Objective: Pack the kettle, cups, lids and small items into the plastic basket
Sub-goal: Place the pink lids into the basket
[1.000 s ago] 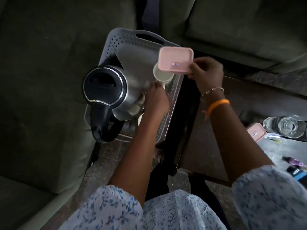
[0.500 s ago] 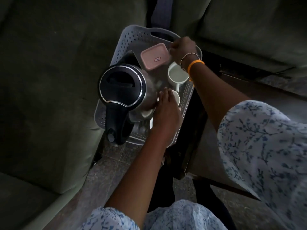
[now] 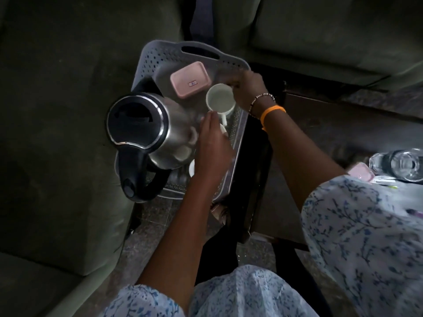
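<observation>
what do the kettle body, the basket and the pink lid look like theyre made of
Kettle body: polished metal, likely stainless steel; it mirrors the cups beside it. Basket: grey moulded plastic, matte, with perforated walls and a cut-out handle. Pink lid: smooth plastic by its look, with rounded moulded corners and a small label.

- We see the plastic basket (image 3: 238,67) at the frame's centre, between sofa cushions at left and upper right.
- The kettle (image 3: 146,126) stands in the basket's left half, handle toward the lower frame.
- The lid (image 3: 189,79) lies in the basket's upper part, just left of the cup (image 3: 219,97).
- Our right hand (image 3: 248,89) is at the cup's right; our left hand (image 3: 214,145) is below it, beside the kettle.
- A glass bottle (image 3: 399,164) lies at the right edge.
</observation>
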Demonstrator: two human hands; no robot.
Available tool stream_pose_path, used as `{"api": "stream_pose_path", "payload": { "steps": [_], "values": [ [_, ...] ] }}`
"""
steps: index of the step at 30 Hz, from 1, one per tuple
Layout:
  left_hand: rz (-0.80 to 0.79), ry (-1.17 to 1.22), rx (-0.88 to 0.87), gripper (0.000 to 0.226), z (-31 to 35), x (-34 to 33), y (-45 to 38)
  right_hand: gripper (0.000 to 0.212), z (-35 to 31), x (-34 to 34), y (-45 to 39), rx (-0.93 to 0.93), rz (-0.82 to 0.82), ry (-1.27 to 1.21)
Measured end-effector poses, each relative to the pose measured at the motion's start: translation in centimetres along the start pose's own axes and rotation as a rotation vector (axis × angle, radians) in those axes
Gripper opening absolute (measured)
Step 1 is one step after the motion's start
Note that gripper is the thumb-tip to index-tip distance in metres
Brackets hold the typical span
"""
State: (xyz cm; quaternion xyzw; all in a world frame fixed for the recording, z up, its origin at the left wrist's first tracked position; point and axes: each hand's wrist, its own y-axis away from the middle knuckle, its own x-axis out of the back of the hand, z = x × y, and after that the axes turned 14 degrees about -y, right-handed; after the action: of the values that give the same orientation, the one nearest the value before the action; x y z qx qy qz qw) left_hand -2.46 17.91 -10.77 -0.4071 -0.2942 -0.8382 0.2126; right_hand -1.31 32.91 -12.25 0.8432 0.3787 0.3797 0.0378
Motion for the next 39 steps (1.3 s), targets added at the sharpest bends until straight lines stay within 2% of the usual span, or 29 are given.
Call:
{"api": "stream_pose_path", "payload": {
  "steps": [3, 7, 11, 19, 23, 25, 29, 31, 34, 39],
  "values": [
    [0.116, 0.070, -0.023, 0.047, 2.0, -0.6, 1.2, 0.033, 1.7, 1.9, 3.5, -0.011, 0.103, -0.177],
    [0.092, 0.142, -0.024, 0.036, 5.7, -2.8, 3.5, 0.027, 5.9, 5.2, 9.6, -0.107, 0.171, -0.435],
    [-0.045, 0.102, -0.083, 0.031, 10.2, -7.3, 6.8, 0.024, 12.1, 8.7, 16.2, -0.212, 0.238, -0.524],
    [-0.373, -0.009, -0.193, 0.026, 20.1, -19.6, 13.9, 0.023, 28.0, 13.8, 28.8, -0.537, 0.376, -0.616],
    [-0.449, -0.142, -0.201, 0.028, 23.2, -25.3, 15.5, 0.024, 34.6, 15.6, 32.6, -0.648, 0.411, -0.617],
    [-0.405, -0.173, -0.151, 0.037, 24.1, -27.5, 15.6, 0.024, 37.3, 16.5, 33.8, -0.683, 0.428, -0.618],
    [-0.245, -0.269, 0.059, 0.060, 24.5, -30.6, 13.8, 0.027, 41.6, 18.1, 35.0, -0.742, 0.493, -0.612],
    [-0.236, -0.343, 0.178, 0.064, 24.0, -31.7, 12.0, 0.029, 43.4, 18.4, 35.4, -0.786, 0.516, -0.665],
    [-0.252, -0.226, 0.345, 0.053, 23.3, -32.8, 9.6, 0.027, 45.0, 18.3, 35.7, -0.812, 0.529, -0.735],
    [-0.237, -0.137, 0.379, 0.031, 22.8, -33.6, 9.7, 0.024, 46.1, 17.5, 35.9, -0.794, 0.561, -0.793]
  ]
}}
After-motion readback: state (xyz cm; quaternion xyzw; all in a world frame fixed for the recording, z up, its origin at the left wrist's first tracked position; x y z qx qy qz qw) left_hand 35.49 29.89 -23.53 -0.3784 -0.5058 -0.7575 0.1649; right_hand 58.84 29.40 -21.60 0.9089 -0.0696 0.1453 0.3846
